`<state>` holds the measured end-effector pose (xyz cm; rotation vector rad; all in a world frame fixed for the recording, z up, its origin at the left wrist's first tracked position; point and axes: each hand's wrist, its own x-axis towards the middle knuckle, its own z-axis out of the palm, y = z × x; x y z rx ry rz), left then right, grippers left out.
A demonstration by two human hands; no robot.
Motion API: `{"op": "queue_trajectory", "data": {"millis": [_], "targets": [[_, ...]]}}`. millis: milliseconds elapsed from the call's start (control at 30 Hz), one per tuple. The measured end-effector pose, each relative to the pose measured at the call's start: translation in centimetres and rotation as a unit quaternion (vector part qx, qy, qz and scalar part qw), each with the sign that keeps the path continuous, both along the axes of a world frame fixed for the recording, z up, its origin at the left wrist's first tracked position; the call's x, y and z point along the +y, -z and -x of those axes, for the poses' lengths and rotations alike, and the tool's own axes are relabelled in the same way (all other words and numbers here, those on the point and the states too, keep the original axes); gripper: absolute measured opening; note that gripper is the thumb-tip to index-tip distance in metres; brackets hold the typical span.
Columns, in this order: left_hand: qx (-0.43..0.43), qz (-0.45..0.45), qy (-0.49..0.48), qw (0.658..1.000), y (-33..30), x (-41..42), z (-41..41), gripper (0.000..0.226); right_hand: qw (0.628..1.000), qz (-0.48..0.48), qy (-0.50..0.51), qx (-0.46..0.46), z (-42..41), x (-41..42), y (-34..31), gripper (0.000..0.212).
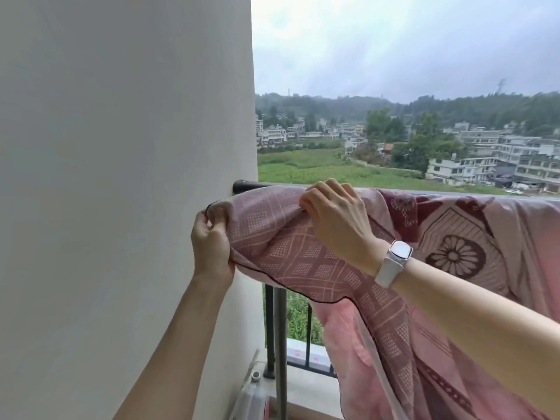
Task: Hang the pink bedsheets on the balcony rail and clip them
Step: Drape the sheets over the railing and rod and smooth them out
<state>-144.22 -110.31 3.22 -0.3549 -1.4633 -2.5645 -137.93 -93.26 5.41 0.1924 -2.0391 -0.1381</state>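
A pink patterned bedsheet (303, 256) with maroon motifs hangs over the dark balcony rail (245, 185), from the wall end out to the right edge of the view. My left hand (212, 241) pinches the sheet's dark-trimmed corner close to the wall, a little below the rail. My right hand (336, 219), a white watch on its wrist, grips a bunch of the sheet on top of the rail, fingers curled into the fabric. No clip is visible.
A white wall (121, 177) fills the left half, right beside my left hand. Dark vertical balusters (280, 328) stand below the rail. A pale plastic object (251, 395) lies on the floor by the post. Fields and buildings lie far beyond.
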Motion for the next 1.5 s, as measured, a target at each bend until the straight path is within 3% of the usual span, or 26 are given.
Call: {"op": "queue_trajectory", "data": {"millis": [67, 133, 267, 367, 433, 533, 600, 667, 733, 867, 1000, 1133, 1367, 1500], "targets": [[0.008, 0.033, -0.048, 0.998, 2.9, -1.3, -0.3, 0.017, 0.999, -0.028, 0.019, 0.002, 0.1, -0.2, 1.6, 0.026], [0.019, 0.083, -0.102, 0.991, 6.3, -2.7, -0.8, 0.019, 0.997, -0.057, 0.053, -0.002, 0.1, 0.5, 2.9, 0.043], [0.024, 0.193, -0.143, 0.970, 11.8, -4.3, -2.7, 0.015, 0.992, -0.107, 0.054, 0.050, -0.1, 0.8, 5.0, 0.036], [0.019, 0.245, -0.165, 0.955, 13.8, -5.2, -3.6, 0.012, 0.992, -0.102, 0.070, 0.023, 0.0, 0.0, 4.9, 0.050], [0.009, 0.277, -0.178, 0.944, 14.7, -5.7, -4.1, 0.014, 0.993, -0.104, 0.063, 0.007, 0.4, -0.4, 4.1, 0.042], [-0.036, 0.331, -0.182, 0.925, 16.3, -6.4, -4.7, 0.012, 0.994, -0.108, -0.008, -0.018, 0.3, -1.1, 4.3, 0.012], [-0.096, 0.351, -0.180, 0.914, 17.2, -7.0, -4.5, 0.010, 0.990, -0.064, -0.109, -0.059, -0.2, -2.3, 6.4, 0.011], [-0.130, 0.320, -0.156, 0.926, 17.0, -7.2, -4.2, 0.029, 0.976, 0.003, -0.192, -0.106, -0.9, -3.6, 9.8, 0.011], [-0.097, 0.310, -0.161, 0.932, 15.5, -6.9, -4.1, 0.043, 0.962, 0.039, -0.229, -0.146, -1.5, -4.6, 13.9, 0.012], [0.051, 0.334, -0.139, 0.931, 11.4, -4.5, -5.2, 0.039, 0.944, 0.049, -0.249, -0.212, -2.5, -4.0, 19.8, 0.011], [0.223, 0.393, -0.147, 0.880, 8.6, -1.1, -6.1, 0.034, 0.932, 0.023, -0.256, -0.256, -4.3, -2.3, 20.3, 0.026], [0.307, 0.410, -0.167, 0.842, 6.6, 2.2, -5.8, 0.023, 0.957, 0.051, -0.226, -0.175, -5.9, 0.4, 16.7, 0.036], [0.324, 0.362, -0.183, 0.854, 2.0, 7.4, -4.6, 0.015, 0.995, 0.016, -0.057, 0.084, -6.2, 6.2, 6.5, 0.030], [0.270, 0.416, -0.211, 0.842, 0.2, 10.0, -3.8, 0.038, 0.995, -0.004, 0.084, 0.055, -6.0, 8.6, 3.3, 0.034]]}}
